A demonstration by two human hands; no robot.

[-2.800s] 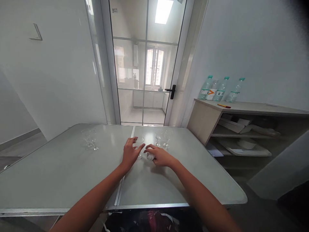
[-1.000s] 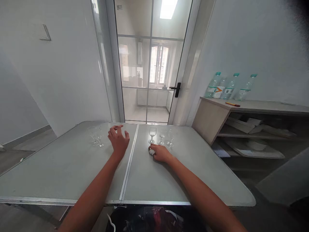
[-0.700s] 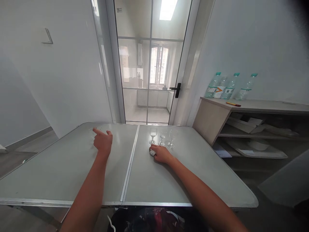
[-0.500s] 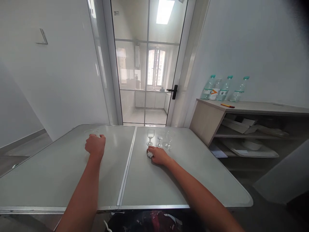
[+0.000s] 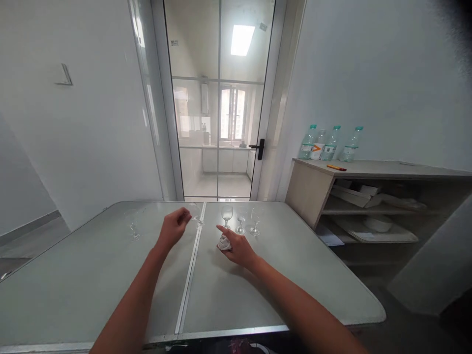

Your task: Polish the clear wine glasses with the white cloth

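My left hand [image 5: 174, 227] pinches a clear stemmed wine glass [image 5: 195, 214] and holds it tilted, its foot toward the right, above the seam of the grey table. My right hand [image 5: 238, 247] is closed round a crumpled white cloth [image 5: 224, 243] right of the seam. Just beyond the right hand stands a wine glass [image 5: 227, 214]. Beside it, in a row to the right, are a second wine glass [image 5: 241, 223] and a third wine glass [image 5: 255, 222], all upright. Far left on the table is another stemmed glass [image 5: 134, 228], faint against the surface.
The grey folding table [image 5: 287, 285] has a metal seam strip [image 5: 189, 275] down its middle. At the right stands a wooden shelf unit [image 5: 309, 189] with several plastic bottles [image 5: 330, 143] and a yellow-red pen-like object [image 5: 336, 167] on top. A glass door [image 5: 217, 113] is behind the table.
My left hand let go of one glass, which now stands at the right, reached far left, took another glass and brought it toward the middle. My right hand keeps the cloth and has lifted slightly.
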